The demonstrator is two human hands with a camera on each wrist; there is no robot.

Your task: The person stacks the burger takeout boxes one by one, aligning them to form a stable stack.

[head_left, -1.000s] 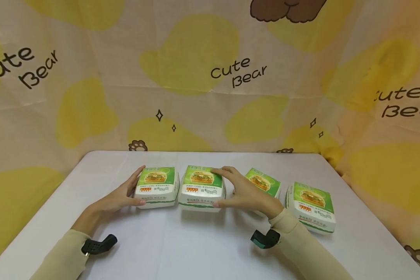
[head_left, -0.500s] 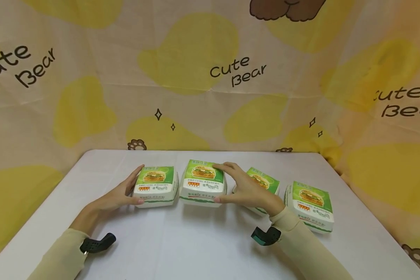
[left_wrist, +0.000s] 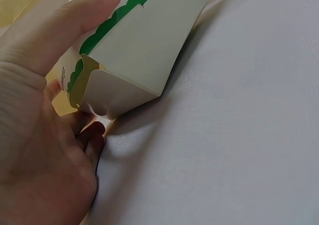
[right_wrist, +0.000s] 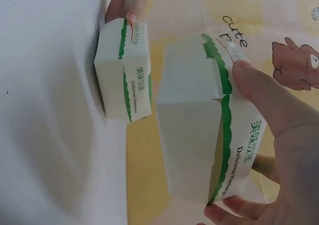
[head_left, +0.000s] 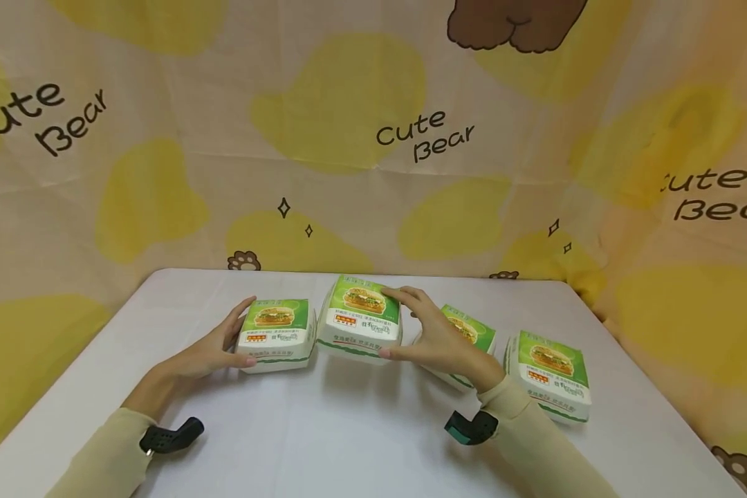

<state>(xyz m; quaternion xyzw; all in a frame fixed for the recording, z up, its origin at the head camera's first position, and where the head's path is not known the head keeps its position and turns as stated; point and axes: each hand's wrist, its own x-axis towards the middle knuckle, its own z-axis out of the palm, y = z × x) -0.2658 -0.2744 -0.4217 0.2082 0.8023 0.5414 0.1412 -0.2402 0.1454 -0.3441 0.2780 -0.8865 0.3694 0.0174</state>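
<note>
My left hand (head_left: 207,354) grips a white-and-green hamburger box (head_left: 277,337) by its left side, thumb on the front and fingers toward the back. That box rests on the table. In the left wrist view, the thumb lies along the front of the same box (left_wrist: 144,50). A second hamburger box (head_left: 360,321), held by my right hand (head_left: 438,340) at its right side, hangs tilted just off the tabletop, with its shadow below. The right wrist view shows this raised box (right_wrist: 192,135) clear of the surface, its thumb on the front edge.
Two more hamburger boxes stand to the right on the white table (head_left: 324,443): one (head_left: 471,330) partly behind my right hand, the other (head_left: 550,377) farther right. A printed cloth (head_left: 336,104) hangs behind the table.
My right hand has lifted its hamburger box off the table and tilted it slightly. The left hand and its box have stayed in place.
</note>
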